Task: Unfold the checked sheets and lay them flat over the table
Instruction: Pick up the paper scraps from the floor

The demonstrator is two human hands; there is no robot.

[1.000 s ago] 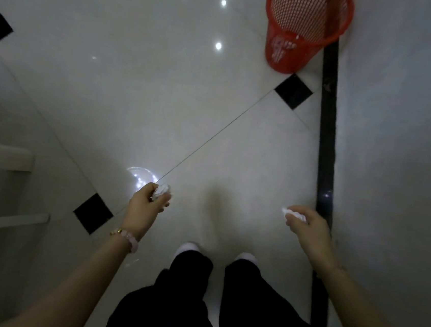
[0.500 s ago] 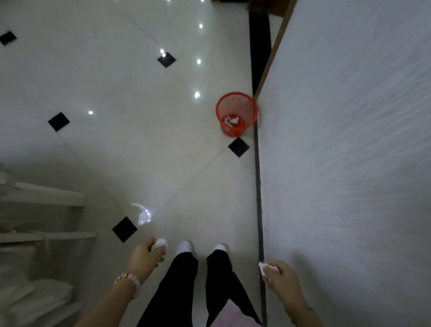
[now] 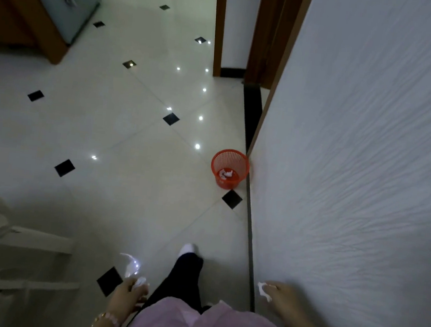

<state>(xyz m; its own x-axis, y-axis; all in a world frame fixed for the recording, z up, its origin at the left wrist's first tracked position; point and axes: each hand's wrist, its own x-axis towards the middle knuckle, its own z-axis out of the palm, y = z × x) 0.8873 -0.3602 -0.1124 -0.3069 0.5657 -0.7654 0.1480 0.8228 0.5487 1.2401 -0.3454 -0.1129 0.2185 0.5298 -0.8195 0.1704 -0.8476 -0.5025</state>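
Left hand (image 3: 131, 293) gripped a crumpled white wad (image 3: 141, 281) by the leg | right hand (image 3: 284, 298) pinched a second white wad (image 3: 263, 291) near the wall (image 3: 353, 178) | red basket (image 3: 230, 162) stood on the tiled floor (image 3: 131, 141) just beside the wall, white scraps (image 3: 225, 174) inside | checked sheets: whereabouts could not be told

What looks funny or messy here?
Nothing is spilled or broken. The left hand grips a white wad, the right hand another; no checked sheet or table shows. More wads lie in the red bin.
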